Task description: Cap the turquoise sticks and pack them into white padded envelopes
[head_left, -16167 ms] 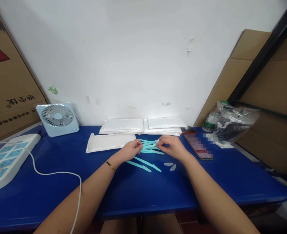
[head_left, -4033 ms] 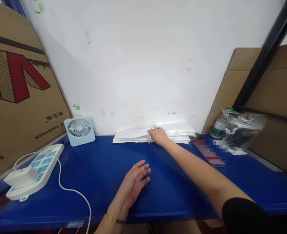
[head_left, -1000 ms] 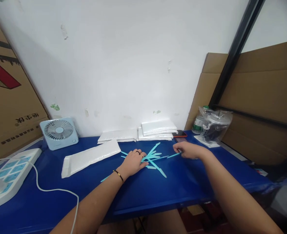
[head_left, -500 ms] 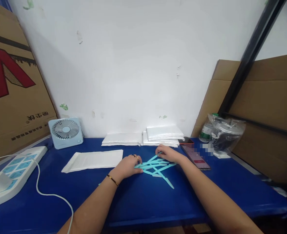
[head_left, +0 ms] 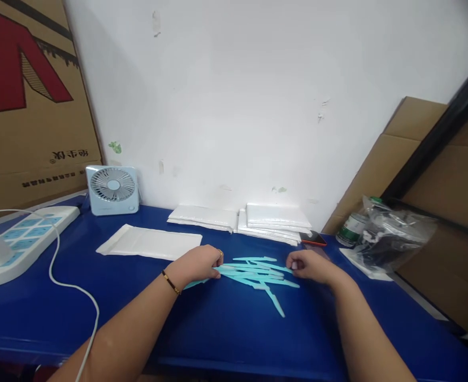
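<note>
Several slim turquoise sticks, which look like eyebrow razors (head_left: 253,273), lie in a loose, mostly sideways bundle on the blue table. At the bundle's left end my left hand (head_left: 202,263) is closed, thumb and fingers pinching the razors, with some ends poking out below the palm. My right hand (head_left: 308,265) is closed at the right end, fingertips pinching the tip of one razor. One razor slants toward the table's front edge, apart from the rest at its lower end. Behind my left hand lies a flat white padded mailer (head_left: 150,242).
Stacked white mailers (head_left: 274,217) rest against the wall. A blue fan (head_left: 113,191) and a power strip (head_left: 27,239) with a white cable (head_left: 75,289) stand left. At right are a red-edged phone (head_left: 314,239), a bottle (head_left: 352,229) and a clear plastic bag (head_left: 397,228).
My right hand has moved right, to the razors' right tips. The razors now lie more nearly parallel, and my left hand has shifted slightly left. The camera view has tilted.
</note>
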Tool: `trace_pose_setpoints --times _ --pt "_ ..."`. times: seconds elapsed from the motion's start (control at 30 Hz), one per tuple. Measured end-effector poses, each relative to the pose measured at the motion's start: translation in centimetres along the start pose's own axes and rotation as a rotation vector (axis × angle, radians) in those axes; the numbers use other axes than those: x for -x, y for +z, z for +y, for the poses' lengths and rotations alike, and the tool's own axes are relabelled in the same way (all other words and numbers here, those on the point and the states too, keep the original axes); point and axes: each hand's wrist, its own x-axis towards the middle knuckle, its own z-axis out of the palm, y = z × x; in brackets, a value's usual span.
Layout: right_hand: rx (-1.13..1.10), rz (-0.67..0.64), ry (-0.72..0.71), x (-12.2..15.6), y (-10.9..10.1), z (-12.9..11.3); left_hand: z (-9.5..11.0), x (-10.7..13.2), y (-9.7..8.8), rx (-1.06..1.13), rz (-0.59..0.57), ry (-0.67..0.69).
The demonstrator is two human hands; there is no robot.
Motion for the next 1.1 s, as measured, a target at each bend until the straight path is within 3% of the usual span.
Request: trace_pose_setpoints --times 0.17,0.27,0.4,0.5,0.7,0.8,0.93,1.1 --pt "-0.155 0.076 -0.167 -0.8 0.8 -2.5 0.7 -0.5 0.8 0.043 0.076 0.132" --pt "-0.159 0.043 -0.122 -0.2 0.4 -2.0 0.7 0.4 0.0 0.011 0.118 0.117" --pt "-0.115 -0.125 -0.006 0.5 0.1 -1.1 0.4 1.5 -1.2 -0.089 -0.046 -0.092" --pt "-0.158 -0.154 -0.055 0.0 0.6 -1.7 0.5 1.3 -1.0 -0.106 -0.089 -0.096" --pt "-0.171 -0.013 -0.157 -0.6 0.9 -3.8 0.9 0.1 0.3 -0.087 0.020 0.084" --pt "-0.127 0.065 -0.102 0.4 0.1 -4.6 0.4 0.0 0.5 -0.073 0.065 0.101" --pt "0.051 -0.122 -0.005 2.2 0.7 -7.9 -0.1 -0.1 0.6 -0.080 0.091 0.128" --pt "0.382 0.025 0.073 2.9 3.7 -13.1 0.2 -1.9 2.0 -0.065 0.272 0.230"
